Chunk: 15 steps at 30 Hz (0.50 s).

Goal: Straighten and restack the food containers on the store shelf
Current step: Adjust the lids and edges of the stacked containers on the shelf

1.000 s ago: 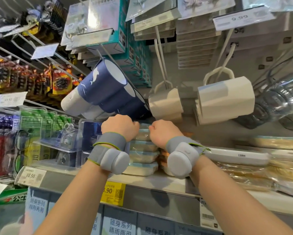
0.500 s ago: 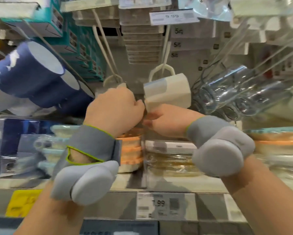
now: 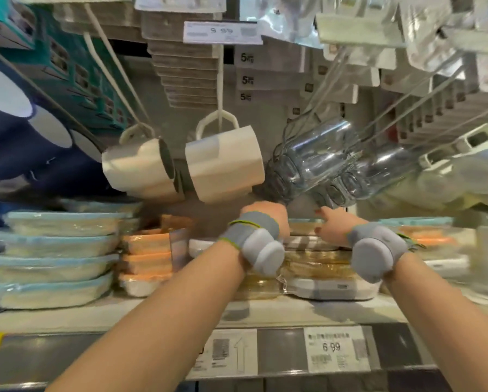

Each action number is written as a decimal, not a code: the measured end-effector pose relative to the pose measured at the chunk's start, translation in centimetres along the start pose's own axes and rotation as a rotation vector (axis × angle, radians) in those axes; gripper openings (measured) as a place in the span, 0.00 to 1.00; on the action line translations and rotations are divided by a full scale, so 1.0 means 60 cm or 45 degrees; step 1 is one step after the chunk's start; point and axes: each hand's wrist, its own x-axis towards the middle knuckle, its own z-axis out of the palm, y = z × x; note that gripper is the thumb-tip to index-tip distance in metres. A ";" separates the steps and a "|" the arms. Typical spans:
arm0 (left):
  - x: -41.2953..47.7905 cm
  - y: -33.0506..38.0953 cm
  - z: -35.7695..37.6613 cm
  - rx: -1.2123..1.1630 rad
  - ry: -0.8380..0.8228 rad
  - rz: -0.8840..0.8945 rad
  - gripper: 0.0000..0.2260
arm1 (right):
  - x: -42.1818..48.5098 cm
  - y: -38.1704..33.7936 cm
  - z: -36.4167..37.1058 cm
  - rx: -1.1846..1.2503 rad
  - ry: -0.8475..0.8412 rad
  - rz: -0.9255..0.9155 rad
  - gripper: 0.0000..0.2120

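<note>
Stacks of shrink-wrapped food containers sit on the store shelf (image 3: 163, 315). A blue-lidded stack (image 3: 53, 258) is at the left, with an orange-lidded stack (image 3: 146, 258) beside it. In the middle is a white-lidded stack (image 3: 322, 278), and another stack (image 3: 426, 236) stands at the right. Both my hands reach over the middle stack. My left hand (image 3: 268, 219) is curled at its top left, fingers hidden. My right hand (image 3: 336, 227) lies at the top right with fingers stretched leftward. A container with a bluish lid (image 3: 303, 224) shows between them.
Two cream mugs (image 3: 223, 162) and clear glass bottles (image 3: 316, 162) hang on hooks just above my hands. Navy cups (image 3: 16, 131) hang at the upper left. Price tags (image 3: 336, 352) line the shelf's front edge. Boxed goods hang higher up.
My view has swung right, away from the blue-lidded stack. Both hands have moved from near the mugs down and deeper onto the middle white-lidded stack, and my right hand's fingers have spread.
</note>
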 end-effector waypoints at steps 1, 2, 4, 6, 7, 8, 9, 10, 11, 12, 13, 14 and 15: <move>0.017 0.003 0.005 -0.022 -0.060 0.011 0.08 | 0.006 0.004 0.001 -0.014 -0.019 0.012 0.25; 0.032 0.004 0.011 -0.036 -0.098 0.006 0.06 | 0.012 0.006 0.003 -0.023 -0.037 0.025 0.26; 0.062 0.006 0.023 -0.037 -0.149 -0.008 0.13 | 0.024 0.015 0.005 -0.029 -0.049 0.048 0.27; 0.080 0.007 0.034 -0.033 -0.176 0.011 0.11 | 0.035 0.021 0.006 -0.031 -0.047 0.068 0.27; 0.088 0.008 0.039 -0.053 -0.177 0.018 0.12 | 0.039 0.022 0.006 -0.033 -0.049 0.075 0.26; 0.091 0.009 0.043 -0.066 -0.158 0.031 0.17 | 0.044 0.024 0.006 -0.042 -0.055 0.079 0.26; 0.090 0.014 0.047 -0.087 -0.132 0.013 0.19 | 0.048 0.025 0.006 -0.053 -0.061 0.078 0.25; 0.091 0.018 0.051 -0.079 -0.097 0.017 0.19 | 0.053 0.027 0.007 -0.069 -0.070 0.072 0.23; 0.091 0.023 0.053 -0.048 -0.098 0.015 0.18 | 0.057 0.028 0.009 -0.081 -0.078 0.067 0.22; 0.089 0.028 0.052 -0.041 -0.119 0.014 0.19 | 0.060 0.029 0.011 -0.087 -0.085 0.064 0.21; 0.089 0.032 0.051 -0.042 -0.152 0.015 0.21 | 0.063 0.030 0.014 -0.087 -0.092 0.065 0.21; 0.090 0.032 0.048 -0.044 -0.172 0.024 0.23 | 0.067 0.032 0.016 -0.080 -0.090 0.065 0.21; 0.087 0.035 0.043 -0.042 -0.174 0.033 0.24 | 0.069 0.034 0.016 -0.079 -0.078 0.064 0.20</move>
